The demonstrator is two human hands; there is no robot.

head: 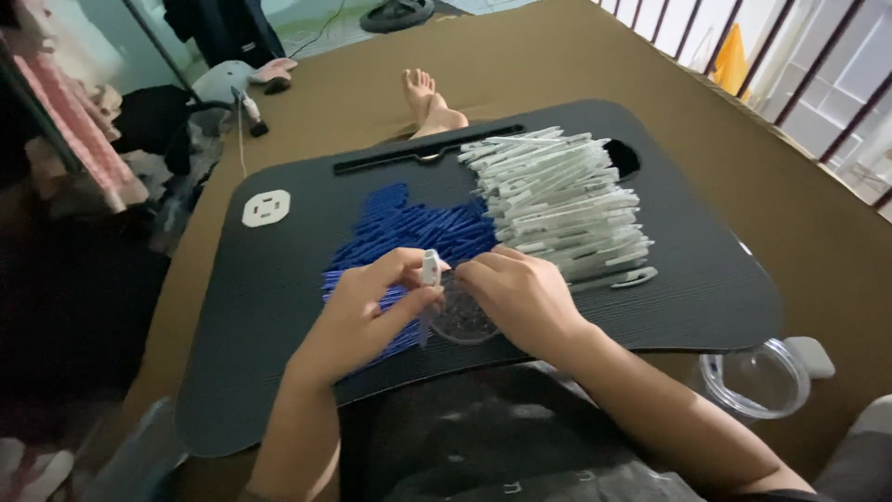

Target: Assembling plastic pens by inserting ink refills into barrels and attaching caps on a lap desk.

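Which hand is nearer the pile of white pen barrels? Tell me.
Right. The right hand sits just below the pile of white pen barrels, its fingertips close to the pile's lower-left edge. The left hand lies farther left, over the blue pieces.

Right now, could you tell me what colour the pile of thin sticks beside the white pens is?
Blue sticks, clearest in the head view.

One head camera is looking down and forward — close over the black lap tray, facing the bed's far end.

a clear round lid is seen on brown bedding, a white square piece upon the black lap desk.
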